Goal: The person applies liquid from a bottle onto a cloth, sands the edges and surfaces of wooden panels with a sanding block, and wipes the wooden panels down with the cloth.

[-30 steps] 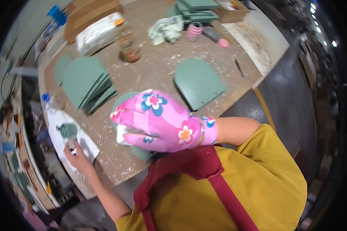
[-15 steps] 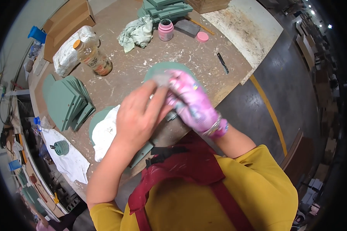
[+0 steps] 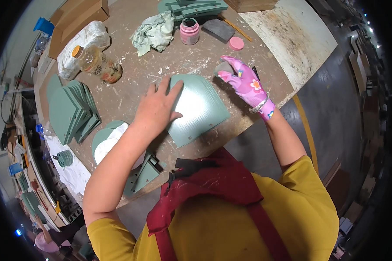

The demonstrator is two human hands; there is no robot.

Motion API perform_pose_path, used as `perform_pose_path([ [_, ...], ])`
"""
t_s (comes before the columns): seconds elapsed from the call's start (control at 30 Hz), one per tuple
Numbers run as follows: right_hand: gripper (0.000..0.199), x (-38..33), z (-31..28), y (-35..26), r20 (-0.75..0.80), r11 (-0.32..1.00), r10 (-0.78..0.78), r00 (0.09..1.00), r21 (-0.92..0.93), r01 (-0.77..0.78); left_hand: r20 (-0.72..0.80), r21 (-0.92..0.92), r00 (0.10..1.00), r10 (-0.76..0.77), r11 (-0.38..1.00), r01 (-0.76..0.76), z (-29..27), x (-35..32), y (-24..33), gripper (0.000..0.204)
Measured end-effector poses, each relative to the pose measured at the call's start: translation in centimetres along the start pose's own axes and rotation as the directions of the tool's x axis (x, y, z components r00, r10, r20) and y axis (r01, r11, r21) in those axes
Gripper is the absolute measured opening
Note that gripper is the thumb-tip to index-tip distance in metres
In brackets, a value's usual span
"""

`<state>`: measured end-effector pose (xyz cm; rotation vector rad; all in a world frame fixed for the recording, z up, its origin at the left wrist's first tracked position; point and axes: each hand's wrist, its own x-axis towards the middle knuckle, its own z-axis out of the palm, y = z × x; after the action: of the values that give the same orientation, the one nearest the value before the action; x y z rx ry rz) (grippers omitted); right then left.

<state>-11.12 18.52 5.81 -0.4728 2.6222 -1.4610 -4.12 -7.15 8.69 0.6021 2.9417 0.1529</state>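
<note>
Well, green panel (image 3: 198, 106) (glossy on top) between both hands (image 3: 156, 108) (image 3: 248, 87).

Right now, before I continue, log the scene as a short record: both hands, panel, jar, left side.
Left hand: bare, on the left part of the green panel
Right hand: pink flowered glove, holding a grey pad clear of the panel
Panel position: flat, rounded end away from the person
Pink jar: uncapped
Left side: orange-capped bottle, overlapping green panels

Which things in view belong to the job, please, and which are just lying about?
Seemingly in use:
- green panel, under the left hand
- grey pad, in the gloved right hand

Probably just lying about:
- orange-capped bottle
- pink lid
- cardboard box
</note>
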Motion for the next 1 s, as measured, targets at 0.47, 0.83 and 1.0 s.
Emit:
perform_pose_path([
  [0.47,0.041,1.7,3.0,-0.2,0.107,0.976,-0.105,0.989,-0.177,0.123,0.167,-0.289,0.986,-0.028,0.954,0.076,0.8,0.7,-1.7,0.085],
  [0.83,0.039,1.6,-0.8,-0.7,0.313,0.979,-0.107,0.944,-0.133,0.155,0.213,-0.402,0.974,0.078,0.915,0.014,1.6,2.0,-3.1,0.092],
  [1.0,0.038,2.3,-0.6,0.2,0.381,0.974,-0.154,0.912,-0.095,0.204,0.273,-0.404,0.959,0.083,0.914,0.036,1.2,2.7,-3.0,0.095],
])
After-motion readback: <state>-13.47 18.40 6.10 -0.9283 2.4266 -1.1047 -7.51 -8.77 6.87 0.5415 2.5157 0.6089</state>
